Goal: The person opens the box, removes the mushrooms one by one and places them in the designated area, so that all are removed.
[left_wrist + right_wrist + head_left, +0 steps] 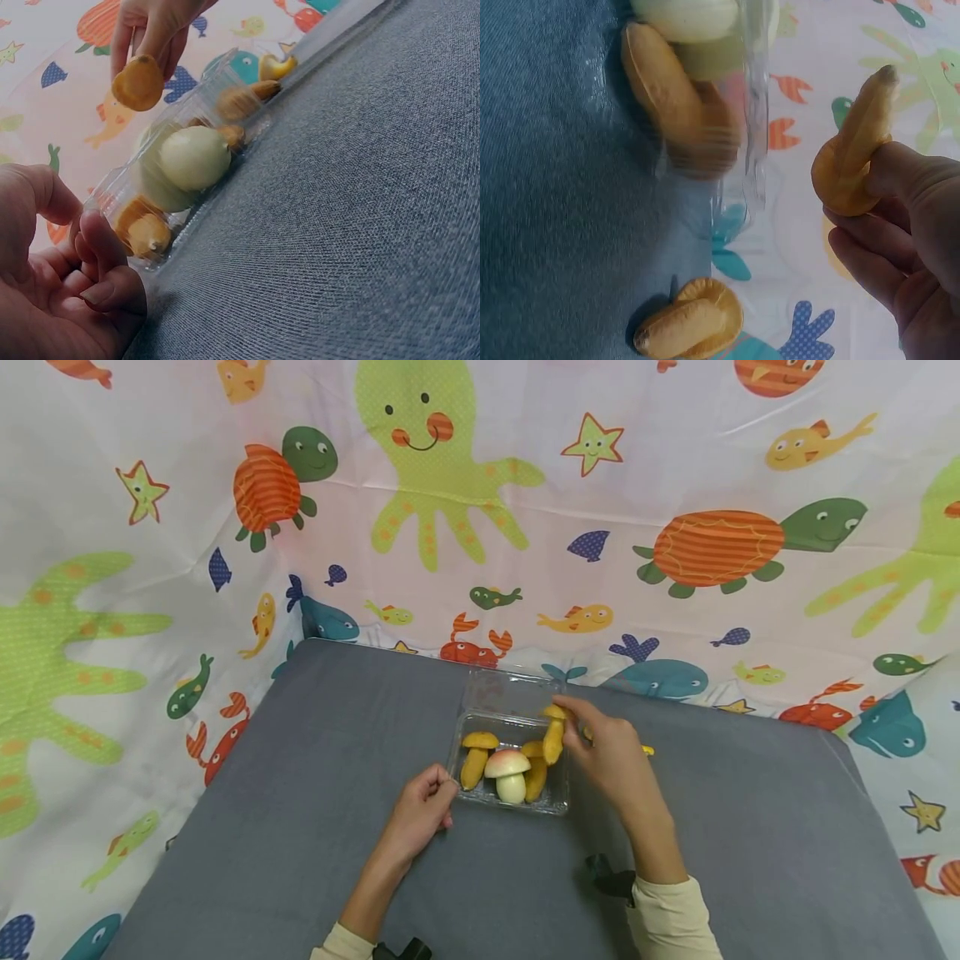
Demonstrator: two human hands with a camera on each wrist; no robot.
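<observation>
A sheet of cartoon sea creatures hangs round the grey table, where a clear box stands open, its lid folded back. From here I see the right hand pinching a yellow mushroom near its cap, raised over the box's right side, so most of the box lies below and leftward of those fingers. The mushroom's cap points away from the person, its stem toward them, roughly like the others inside. The left hand, farther from it, pinches the box's near left corner. Another mushroom lies outside, closer to the right hand.
</observation>
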